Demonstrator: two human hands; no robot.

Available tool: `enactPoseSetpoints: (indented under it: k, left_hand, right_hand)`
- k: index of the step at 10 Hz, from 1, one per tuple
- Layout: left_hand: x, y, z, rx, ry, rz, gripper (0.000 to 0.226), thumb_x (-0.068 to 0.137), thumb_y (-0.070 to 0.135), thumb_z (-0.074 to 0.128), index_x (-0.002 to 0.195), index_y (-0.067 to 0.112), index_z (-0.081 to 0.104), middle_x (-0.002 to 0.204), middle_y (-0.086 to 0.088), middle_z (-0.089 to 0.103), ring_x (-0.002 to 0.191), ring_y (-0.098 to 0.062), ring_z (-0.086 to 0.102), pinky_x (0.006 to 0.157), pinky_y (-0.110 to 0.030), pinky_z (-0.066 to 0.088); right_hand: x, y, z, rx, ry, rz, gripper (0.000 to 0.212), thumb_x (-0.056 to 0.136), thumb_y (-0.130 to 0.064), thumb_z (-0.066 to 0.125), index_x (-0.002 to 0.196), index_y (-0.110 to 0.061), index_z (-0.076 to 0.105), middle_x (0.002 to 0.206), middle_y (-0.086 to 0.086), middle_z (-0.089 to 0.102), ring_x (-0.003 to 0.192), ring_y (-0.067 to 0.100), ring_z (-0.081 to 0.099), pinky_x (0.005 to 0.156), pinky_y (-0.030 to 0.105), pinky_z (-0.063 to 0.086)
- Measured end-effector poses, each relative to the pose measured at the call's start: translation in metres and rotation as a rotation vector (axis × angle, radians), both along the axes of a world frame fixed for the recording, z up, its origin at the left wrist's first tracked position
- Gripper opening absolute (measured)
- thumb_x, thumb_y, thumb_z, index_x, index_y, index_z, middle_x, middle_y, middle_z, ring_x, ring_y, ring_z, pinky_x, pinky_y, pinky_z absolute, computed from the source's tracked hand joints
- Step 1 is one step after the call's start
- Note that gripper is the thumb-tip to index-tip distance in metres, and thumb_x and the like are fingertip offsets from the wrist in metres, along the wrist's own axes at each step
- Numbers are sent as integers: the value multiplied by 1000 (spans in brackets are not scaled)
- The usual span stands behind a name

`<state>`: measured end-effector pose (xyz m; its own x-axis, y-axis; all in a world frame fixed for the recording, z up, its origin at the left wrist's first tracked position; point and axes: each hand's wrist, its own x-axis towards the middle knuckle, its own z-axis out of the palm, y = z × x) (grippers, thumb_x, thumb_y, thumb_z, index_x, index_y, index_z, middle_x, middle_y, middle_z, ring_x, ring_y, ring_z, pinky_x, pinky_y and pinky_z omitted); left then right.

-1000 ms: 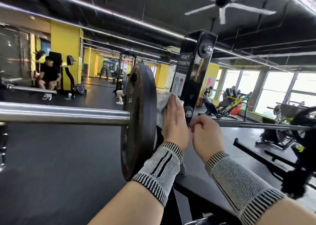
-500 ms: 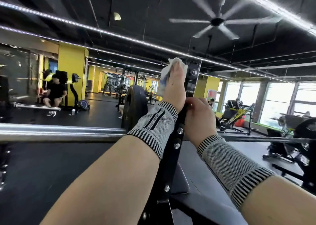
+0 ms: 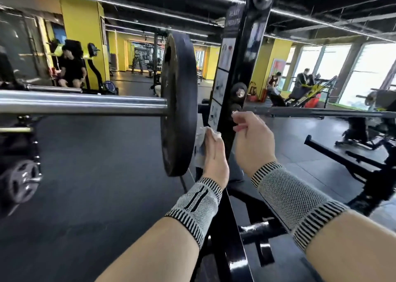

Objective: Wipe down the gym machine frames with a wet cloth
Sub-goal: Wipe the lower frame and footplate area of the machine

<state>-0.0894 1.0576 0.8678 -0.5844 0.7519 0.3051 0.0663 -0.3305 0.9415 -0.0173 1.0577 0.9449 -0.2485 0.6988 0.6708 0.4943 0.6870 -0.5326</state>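
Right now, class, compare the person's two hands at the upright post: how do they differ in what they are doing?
The left hand presses a white cloth against the black post, fingers fairly straight; the right hand holds no cloth, its fingers curled by the post's edge. The left hand sits lower, beside the weight plate; the right sits higher, near the bar. Both wear grey knitted wrist sleeves.
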Motion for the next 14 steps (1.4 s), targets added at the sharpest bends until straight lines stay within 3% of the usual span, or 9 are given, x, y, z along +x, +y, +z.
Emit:
enactPoseSetpoints:
  k: [1, 2, 3, 7, 8, 9, 11, 13, 14]
  left_hand:
    - [-3, -9, -24, -43, -69, -28, 54, 102, 44, 29, 144, 11, 35, 151, -8, 34, 139, -27, 33, 110, -28, 37]
    - [-8, -11, -61, -239, 123, -56, 74, 95, 51, 13, 152, 5, 9, 160, -10, 10, 148, -24, 11, 120, -31, 16]
    - [-18, -13, -87, -411, 179, -73, 52, 105, 23, 18, 151, 0, 11, 160, -15, 9, 148, -28, 11, 119, -37, 13]
    - [25, -56, -151, -355, -174, -296, 80, 91, 61, 25, 152, 27, -14, 161, 2, -14, 147, -14, -11, 121, -47, 0]
    - [3, -23, -133, -409, -393, -135, 59, 103, 33, 27, 152, 8, 7, 160, -18, -2, 148, -31, -2, 121, -44, 5]
    - [5, -13, -136, -373, -418, -166, 75, 88, 50, 37, 148, 9, 21, 156, -24, 15, 145, -37, 15, 118, -50, 20]
    - [60, -96, -170, -352, -88, -293, 78, 97, 54, 24, 147, 21, -26, 158, 4, -26, 144, -7, -22, 120, -38, -7]
    - [-2, -40, -136, -429, -292, -130, 40, 102, 18, 31, 136, 6, 48, 137, -16, 49, 133, -34, 41, 111, -49, 33]
    - [3, -60, -151, -418, -444, -83, 34, 95, 10, 45, 112, 26, 70, 100, -2, 70, 91, -19, 63, 84, -35, 52]
  right_hand:
    - [0, 0, -33, -140, -113, 16, 35, 88, 2, 42, 104, -15, 68, 98, -1, 67, 91, 12, 60, 78, 12, 36]
    - [3, 2, -69, -288, -283, 47, 35, 86, 2, 43, 98, -16, 71, 91, -1, 69, 90, 16, 63, 85, 23, 47]
    - [4, 5, -106, -358, -416, 21, 39, 88, 1, 42, 107, -17, 70, 107, -1, 67, 102, 18, 61, 93, 27, 46]
    - [7, 10, -153, -86, -644, -99, 39, 87, 3, 49, 119, -10, 67, 125, 0, 61, 116, 19, 52, 96, 24, 40]
    - [7, 11, -154, -57, -658, -96, 37, 86, 3, 51, 117, -10, 68, 121, 1, 63, 113, 21, 55, 92, 24, 40]
    - [8, 11, -159, -37, -667, -89, 38, 85, 3, 53, 118, -9, 67, 121, 2, 62, 113, 23, 55, 93, 25, 40]
    - [12, 6, -163, -60, -623, -85, 46, 83, 11, 50, 122, -7, 64, 127, 4, 59, 119, 25, 52, 97, 25, 38]
    - [13, -6, -163, -100, -695, -122, 53, 87, 5, 44, 136, -13, 52, 141, -3, 49, 124, 23, 43, 103, 23, 32]
    - [14, -11, -167, -127, -689, -157, 54, 87, 5, 43, 136, -14, 51, 142, -3, 47, 124, 22, 42, 103, 20, 29]
